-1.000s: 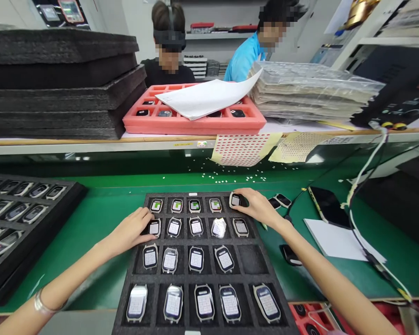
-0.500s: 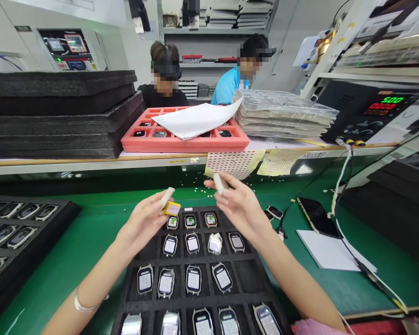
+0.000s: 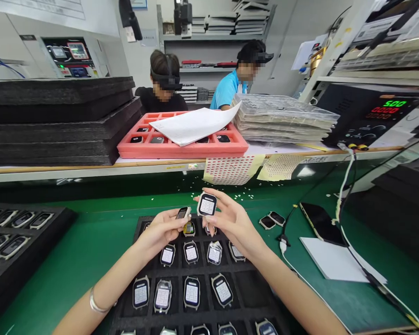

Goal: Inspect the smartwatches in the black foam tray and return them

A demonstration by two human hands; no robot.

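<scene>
My left hand (image 3: 162, 228) is closed on a small watch body (image 3: 182, 213), seen edge-on. My right hand (image 3: 230, 218) pinches another watch body (image 3: 207, 204) with its lit screen facing me. Both are held up close together over the far end of a black foam tray (image 3: 251, 284) on the green bench. The tray's pockets hold several more watch bodies (image 3: 192, 292) with white screens; one (image 3: 214, 252) is wrapped in clear film.
A second black tray of watches (image 3: 7, 237) lies at the left. Two loose watch bodies (image 3: 271, 219), a phone (image 3: 319, 218), cables and white paper (image 3: 335, 260) lie at the right. On the shelf behind stand black foam stacks (image 3: 56, 121) and a pink tray (image 3: 181, 149). Two people work opposite.
The watch bodies were lifted from the tray's far row, then brought closer together and turned; the right one's screen now faces me. The view rose from the tray toward the bench opposite.
</scene>
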